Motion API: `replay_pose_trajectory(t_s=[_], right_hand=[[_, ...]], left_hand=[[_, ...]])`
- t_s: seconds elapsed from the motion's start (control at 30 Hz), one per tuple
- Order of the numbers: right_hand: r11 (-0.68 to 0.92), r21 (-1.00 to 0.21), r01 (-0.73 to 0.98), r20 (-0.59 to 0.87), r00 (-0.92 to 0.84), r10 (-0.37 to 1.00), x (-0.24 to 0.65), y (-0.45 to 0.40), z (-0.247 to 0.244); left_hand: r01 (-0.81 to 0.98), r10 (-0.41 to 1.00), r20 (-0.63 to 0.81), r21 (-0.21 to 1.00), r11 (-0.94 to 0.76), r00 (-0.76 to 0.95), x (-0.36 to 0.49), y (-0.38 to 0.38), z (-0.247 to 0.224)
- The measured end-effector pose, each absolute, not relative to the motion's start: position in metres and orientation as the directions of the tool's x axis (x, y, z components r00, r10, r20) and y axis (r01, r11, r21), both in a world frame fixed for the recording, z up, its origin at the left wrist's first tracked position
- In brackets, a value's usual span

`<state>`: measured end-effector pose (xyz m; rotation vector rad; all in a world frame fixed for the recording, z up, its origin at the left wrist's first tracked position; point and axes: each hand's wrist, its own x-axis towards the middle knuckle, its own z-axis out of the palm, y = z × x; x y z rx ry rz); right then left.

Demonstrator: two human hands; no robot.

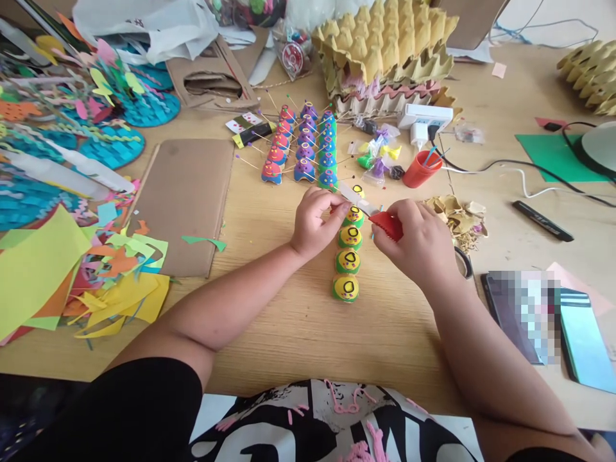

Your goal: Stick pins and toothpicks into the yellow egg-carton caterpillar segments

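In my right hand (418, 242) is a red-handled knife (360, 200), its pale, flat blade pointing left and away from me. My left hand (317, 220) is closed in a pinch beside the blade; what its fingertips hold is too small to make out. Both hands are above a row of yellow-and-green painted egg-carton cups (347, 262) with dark rings and small dots on top. Beyond them stand joined rows of red-and-blue cups (276, 155), purple cups (305, 151) and blue-and-green cups (328, 146), with thin ball-tipped stalks sticking out.
Stacked egg trays (385, 38) stand at the back, near a white power strip (425, 115) with cables. A red cup (422, 169) is to the right. Cardboard (180, 205) and coloured paper scraps (120, 276) lie left. A phone (590, 340) and a black cutter (543, 221) lie right.
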<state>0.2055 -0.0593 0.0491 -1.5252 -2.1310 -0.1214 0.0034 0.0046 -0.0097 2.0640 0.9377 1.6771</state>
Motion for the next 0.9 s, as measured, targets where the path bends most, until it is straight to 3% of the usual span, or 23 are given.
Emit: replay_pose_trajectory(t_s=[0.2, 0.47, 0.57, 0.67, 0.8, 0.9], right_hand=[[0.311, -0.145, 0.939, 0.417, -0.227, 0.880, 0.204, -0.063, 0.051], [0.186, -0.293, 0.938, 0.348, -0.077, 0.934, 0.225, -0.049, 0.049], [0.160, -0.314, 0.936, 0.446, -0.003, 0.895, 0.239, -0.045, 0.051], [0.225, -0.309, 0.924, 0.479, -0.053, 0.876, 0.233, -0.050, 0.056], [0.375, -0.246, 0.894, 0.433, -0.245, 0.868, 0.212, -0.059, 0.058], [0.393, -0.223, 0.892, 0.425, -0.274, 0.863, 0.208, -0.060, 0.055]], left_hand=[[0.316, 0.627, 0.776, 0.579, -0.752, 0.070, 0.003, 0.004, -0.009], [0.249, 0.666, 0.743, 0.634, -0.732, 0.066, 0.003, 0.002, -0.006], [0.230, 0.693, 0.716, 0.662, -0.713, 0.085, 0.003, 0.000, -0.005], [0.206, 0.718, 0.689, 0.691, -0.693, 0.100, 0.004, -0.001, -0.006], [0.173, 0.722, 0.684, 0.703, -0.690, 0.100, 0.003, -0.001, -0.007], [0.191, 0.713, 0.695, 0.690, -0.698, 0.093, 0.003, 0.000, -0.007]])
